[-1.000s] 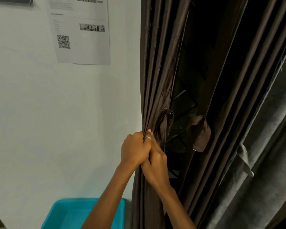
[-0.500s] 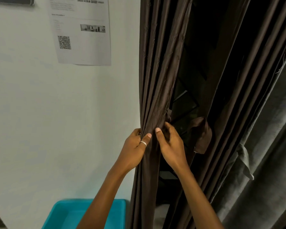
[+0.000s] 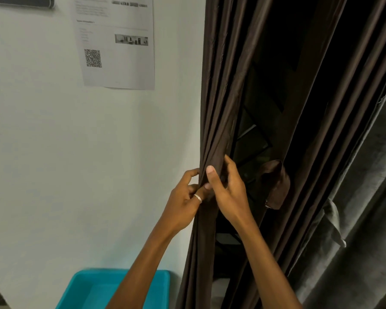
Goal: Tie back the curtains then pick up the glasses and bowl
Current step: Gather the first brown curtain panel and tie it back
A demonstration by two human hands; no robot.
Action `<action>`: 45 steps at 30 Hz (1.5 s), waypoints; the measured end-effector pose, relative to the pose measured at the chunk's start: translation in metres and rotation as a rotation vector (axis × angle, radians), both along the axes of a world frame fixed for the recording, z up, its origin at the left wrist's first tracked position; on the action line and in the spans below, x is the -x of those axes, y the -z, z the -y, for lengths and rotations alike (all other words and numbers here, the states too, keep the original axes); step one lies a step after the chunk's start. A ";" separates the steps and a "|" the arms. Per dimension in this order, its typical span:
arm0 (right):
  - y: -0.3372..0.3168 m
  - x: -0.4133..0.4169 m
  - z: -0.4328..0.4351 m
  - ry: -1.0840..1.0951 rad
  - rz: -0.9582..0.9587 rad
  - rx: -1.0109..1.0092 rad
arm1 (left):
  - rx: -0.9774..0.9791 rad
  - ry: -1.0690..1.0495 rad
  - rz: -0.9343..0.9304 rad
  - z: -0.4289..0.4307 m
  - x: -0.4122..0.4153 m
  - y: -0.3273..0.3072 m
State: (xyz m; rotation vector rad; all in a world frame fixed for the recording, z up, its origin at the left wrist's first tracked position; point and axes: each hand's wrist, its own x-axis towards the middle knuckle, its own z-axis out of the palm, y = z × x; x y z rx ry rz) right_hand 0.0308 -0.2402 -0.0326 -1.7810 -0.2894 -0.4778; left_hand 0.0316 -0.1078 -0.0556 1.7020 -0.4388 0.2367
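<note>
**Bunching the brown curtain, tie-back not yet on**

Holding the brown curtain panel (image 3: 214, 108) gathered into a tight bunch right at the edge of the white wall (image 3: 76, 152). Gripping it from the wall side with the left hand (image 3: 185, 197), thumb and ringed finger curled in and pinching the outer folds. Wrapping it from the window side with the right hand (image 3: 230, 192), thumb laid up the front of the bunch and fingers curled round behind, mostly out of sight. Thumbs touching over the folds.

No band round the bunch, as far as can be seen. Just right of the right hand, across a dark gap showing the window frame (image 3: 254, 139), a brown tie-back strap (image 3: 275, 186), looped and hanging loose, seemingly fixed to the second brown panel (image 3: 321, 130). Further right, a grey curtain (image 3: 366, 197) with a pale tie (image 3: 334, 221) of its own dangling. No glasses or bowl in view. Low by the wall, a turquoise tub (image 3: 87, 288); above it, a printed notice (image 3: 118, 41) with a QR code.

Judged early in the task: first panel gathered, nothing tied.

Possible trouble from here:
- Losing the bunch on freeing the right hand to reach for the strap. A one-handed pinch on smooth-looking fabric may not hold, letting the folds fan back across the window.
- Dragging down too hard while cinching, and so straining the hooks or rail above, out of view.
- Snagging the ring on the weave.
- Looping in the wrong strap, given the two ties hanging near each other.
</note>
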 end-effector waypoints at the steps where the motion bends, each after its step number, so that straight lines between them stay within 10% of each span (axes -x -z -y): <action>1: -0.001 -0.002 0.005 -0.056 -0.033 -0.024 | -0.020 0.007 -0.012 0.000 0.001 -0.001; 13: -0.016 -0.017 0.035 -0.331 -0.169 -0.326 | -0.170 0.121 -0.041 0.011 0.005 -0.017; 23: -0.018 -0.016 0.030 -0.362 -0.160 -0.370 | -0.322 -0.417 0.383 -0.001 0.006 -0.008; 31: -0.021 -0.014 0.022 -0.337 -0.167 -0.293 | -0.027 -0.283 0.090 -0.009 0.006 -0.018; 45: -0.028 -0.011 0.029 -0.378 -0.220 -0.307 | -0.301 0.012 0.035 -0.029 -0.017 -0.055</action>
